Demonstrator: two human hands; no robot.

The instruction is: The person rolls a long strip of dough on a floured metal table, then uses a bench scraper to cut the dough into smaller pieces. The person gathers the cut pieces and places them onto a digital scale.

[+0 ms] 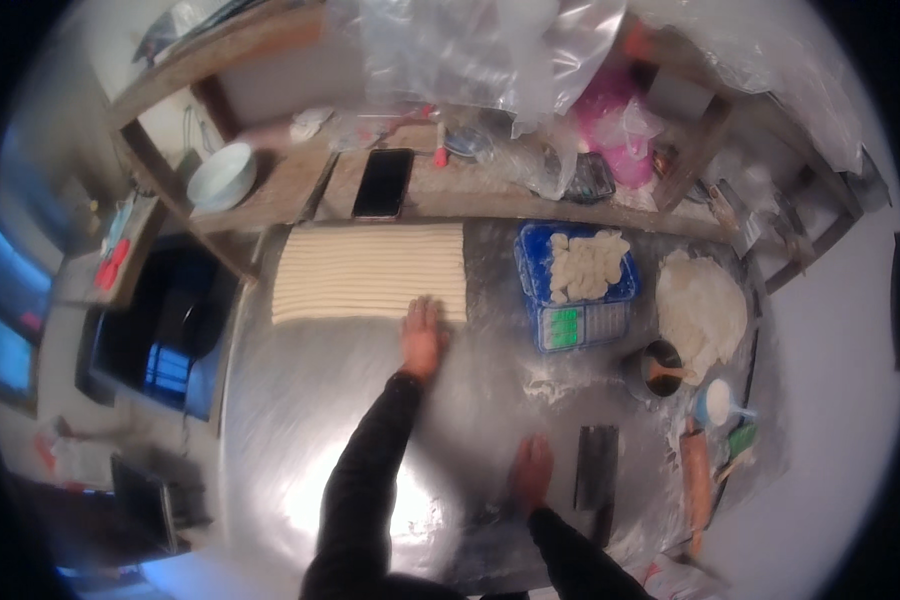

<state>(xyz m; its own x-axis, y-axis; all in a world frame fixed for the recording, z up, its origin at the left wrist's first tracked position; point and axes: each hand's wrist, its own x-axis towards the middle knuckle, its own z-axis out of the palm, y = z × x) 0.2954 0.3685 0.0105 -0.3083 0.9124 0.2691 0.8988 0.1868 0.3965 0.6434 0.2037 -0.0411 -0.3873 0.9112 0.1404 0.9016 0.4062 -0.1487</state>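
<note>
Several long pale dough strips [370, 270] lie side by side on the metal table [320, 390], toward its far left. My left hand [423, 342] reaches forward with its fingers stretched flat over the near edge of the strips, right of their middle. It grips nothing. Nearer to me, my right hand [533, 470] rests low over the table, fingers pointing forward and nothing seen in them; it is slightly blurred. Just right of it lies a dark rectangular blade [597, 467], apart from the hand.
A blue scale [608, 326] with a lit green display carries dough pieces [585, 265]. To its right are a flour heap [702, 310], a dark cup [660, 366], a small scoop [720, 402] and a rolling pin [696, 475]. A phone [384, 183] and a bowl [223, 178] sit on the wooden shelf.
</note>
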